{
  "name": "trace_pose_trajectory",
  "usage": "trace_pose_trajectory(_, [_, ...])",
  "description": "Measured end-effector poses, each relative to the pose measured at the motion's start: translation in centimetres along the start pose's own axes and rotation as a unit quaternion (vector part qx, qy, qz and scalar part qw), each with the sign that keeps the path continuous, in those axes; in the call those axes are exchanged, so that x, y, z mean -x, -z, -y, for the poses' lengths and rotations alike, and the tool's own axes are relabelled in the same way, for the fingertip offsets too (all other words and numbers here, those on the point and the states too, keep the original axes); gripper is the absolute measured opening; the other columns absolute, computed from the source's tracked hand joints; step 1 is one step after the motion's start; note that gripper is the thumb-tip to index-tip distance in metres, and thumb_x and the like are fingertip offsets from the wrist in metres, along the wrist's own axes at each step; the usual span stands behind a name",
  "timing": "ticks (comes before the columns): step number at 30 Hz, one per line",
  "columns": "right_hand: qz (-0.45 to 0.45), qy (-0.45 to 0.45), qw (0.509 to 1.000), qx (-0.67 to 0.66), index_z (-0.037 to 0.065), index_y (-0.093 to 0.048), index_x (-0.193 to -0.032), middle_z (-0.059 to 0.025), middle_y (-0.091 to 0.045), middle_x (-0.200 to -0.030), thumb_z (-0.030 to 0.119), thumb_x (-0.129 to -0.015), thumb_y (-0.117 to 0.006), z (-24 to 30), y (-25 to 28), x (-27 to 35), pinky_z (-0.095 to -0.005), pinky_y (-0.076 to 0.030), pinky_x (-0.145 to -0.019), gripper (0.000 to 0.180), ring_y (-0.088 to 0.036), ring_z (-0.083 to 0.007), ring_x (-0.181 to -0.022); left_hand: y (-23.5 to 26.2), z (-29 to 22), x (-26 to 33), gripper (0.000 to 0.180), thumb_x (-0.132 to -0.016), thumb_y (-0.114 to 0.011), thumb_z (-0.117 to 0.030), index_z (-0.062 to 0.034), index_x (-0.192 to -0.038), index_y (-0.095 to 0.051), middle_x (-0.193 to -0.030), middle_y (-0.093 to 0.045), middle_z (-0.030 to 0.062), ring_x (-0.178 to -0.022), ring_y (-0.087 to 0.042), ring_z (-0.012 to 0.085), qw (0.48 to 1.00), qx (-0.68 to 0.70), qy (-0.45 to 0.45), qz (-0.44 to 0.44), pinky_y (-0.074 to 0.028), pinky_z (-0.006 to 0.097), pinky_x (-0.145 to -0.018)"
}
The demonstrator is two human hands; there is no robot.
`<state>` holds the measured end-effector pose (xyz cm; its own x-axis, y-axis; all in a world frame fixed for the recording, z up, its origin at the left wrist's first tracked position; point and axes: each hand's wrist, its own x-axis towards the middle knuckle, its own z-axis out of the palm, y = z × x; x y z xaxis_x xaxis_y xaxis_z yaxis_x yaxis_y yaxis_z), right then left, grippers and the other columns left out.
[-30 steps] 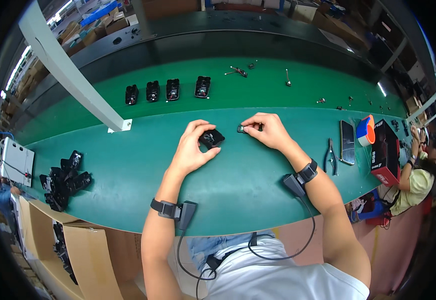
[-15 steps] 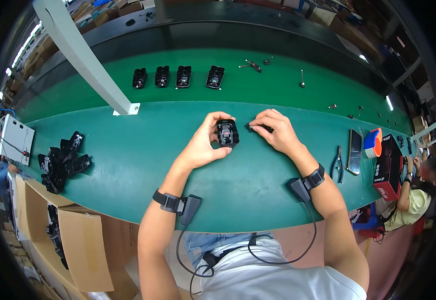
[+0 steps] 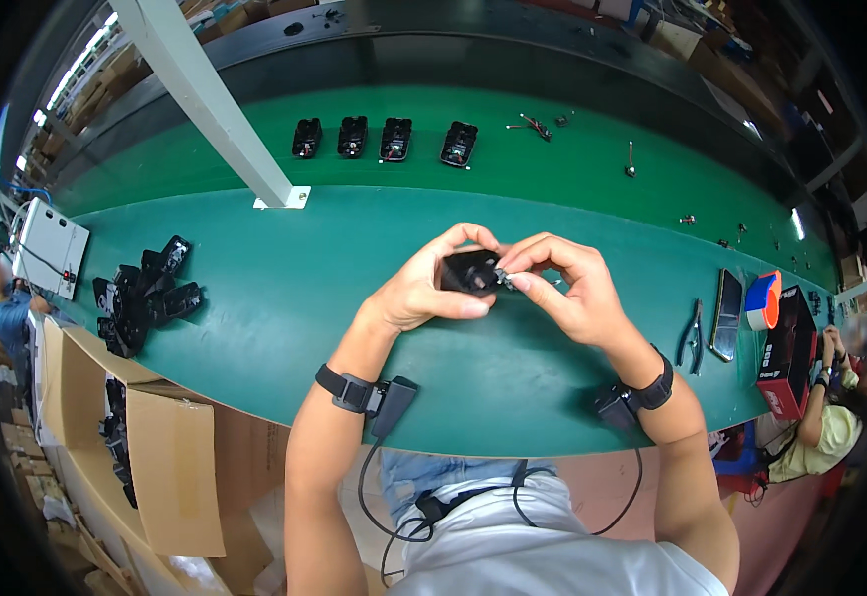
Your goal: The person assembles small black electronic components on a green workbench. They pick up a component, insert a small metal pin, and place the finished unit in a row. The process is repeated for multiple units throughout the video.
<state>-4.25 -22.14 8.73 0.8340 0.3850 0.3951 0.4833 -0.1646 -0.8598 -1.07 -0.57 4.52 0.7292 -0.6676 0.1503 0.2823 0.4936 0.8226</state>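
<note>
Left hand (image 3: 418, 288): fingers and thumb curled round black housing, grip partly closed.
Right hand (image 3: 577, 293): thumb and fingertips pinched on small part, other fingers bent.
Black housing (image 3: 468, 273): in left hand, above table middle; blurred.
Small part (image 3: 503, 279): at housing's right end; whether seated, cannot tell.
Table (image 3: 533, 397): green, smooth, front edge curved by lens.
Table left: heap of black parts (image 3: 145, 298); white case (image 3: 50, 246) beyond, near rim.
Table right: pliers (image 3: 692, 338), phone (image 3: 725, 314), orange-blue roll (image 3: 763, 301), red-black box (image 3: 789, 353), close together.
Strip (image 3: 592, 149): brighter green, behind table; four black units (image 3: 394, 140) in a row, small wired pieces (image 3: 538, 128) farther right.
Post (image 3: 205, 99): pale, slanting in view, foot plate at table's far edge.
Carton (image 3: 170, 472): open, below table, left; black items inside.
Floor (image 3: 761, 536): reddish, lower right.
People: one in yellow (image 3: 831, 437) at right, one in blue (image 3: 8, 318) at far left.
</note>
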Motion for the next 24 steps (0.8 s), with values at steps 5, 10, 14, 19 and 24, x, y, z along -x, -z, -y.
trace_pose_trajectory(5, [-0.027, -0.020, 0.999, -0.012, 0.002, -0.069, -0.096, -0.0094, -0.071, -0.100, 0.006, -0.088, -0.068, 0.0, 0.2, 0.0, -0.0287, -0.053, -0.072, 0.009, -0.067, -0.0184, -0.090, -0.1, 0.0, -0.3, 0.074, -0.078, -0.082, -0.032, -0.0015, -0.136, -0.048, -0.127, -0.059, 0.0145, -0.084, -0.062, 0.0140, 0.999, -0.021, -0.010, -0.027, -0.053, 0.028, -0.067])
trace_pose_trajectory(10, [-0.084, 0.051, 0.987, 0.130, 0.003, -0.070, -0.091, -0.0082, -0.067, -0.100, 0.003, -0.081, -0.072, 1.9, 0.5, -0.1, -0.0308, -0.053, -0.071, 0.010, -0.065, -0.0200, -0.087, 0.4, 0.4, -0.3, 0.075, -0.082, -0.074, -0.056, -0.0014, -0.129, -0.052, -0.113, -0.064, 0.0086, -0.092, -0.064, 0.0140, 0.998, -0.028, -0.024, -0.049, -0.054, 0.028, -0.074])
trace_pose_trajectory(14, [-0.080, 0.132, 0.960, 0.232, 0.003, -0.069, -0.088, -0.0085, -0.064, -0.101, 0.000, -0.074, -0.076, 2.3, -0.3, 0.2, -0.0331, -0.052, -0.070, 0.016, -0.063, -0.0237, -0.087, 0.2, 1.4, -0.3, 0.061, -0.089, -0.069, -0.050, -0.0026, -0.124, -0.056, -0.109, -0.065, 0.0071, -0.090, -0.066, 0.0153, 0.998, 0.019, -0.038, -0.043, -0.057, 0.031, -0.075])
trace_pose_trajectory(19, [-0.070, 0.126, 0.961, 0.236, 0.003, -0.067, -0.085, -0.0086, -0.063, -0.101, -0.001, -0.072, -0.077, 2.7, -0.8, 0.6, -0.0358, -0.051, -0.074, 0.016, -0.061, -0.0257, -0.088, 0.3, 1.5, -0.3, 0.061, -0.090, -0.065, -0.052, -0.0020, -0.124, -0.056, -0.106, -0.064, 0.0058, -0.092, -0.066, 0.0143, 0.999, -0.018, -0.015, -0.021, -0.058, 0.032, -0.079])
trace_pose_trajectory(24, [-0.058, 0.107, 0.973, 0.196, 0.003, -0.068, -0.086, -0.0094, -0.062, -0.104, -0.001, -0.072, -0.076, 1.7, -1.1, 0.7, -0.0362, -0.051, -0.076, 0.017, -0.060, -0.0267, -0.093, -0.2, 1.7, -0.4, 0.061, -0.093, -0.062, -0.052, -0.0010, -0.124, -0.056, -0.104, -0.064, 0.0054, -0.089, -0.066, 0.0129, 0.999, -0.001, 0.005, -0.046, -0.058, 0.030, -0.075])
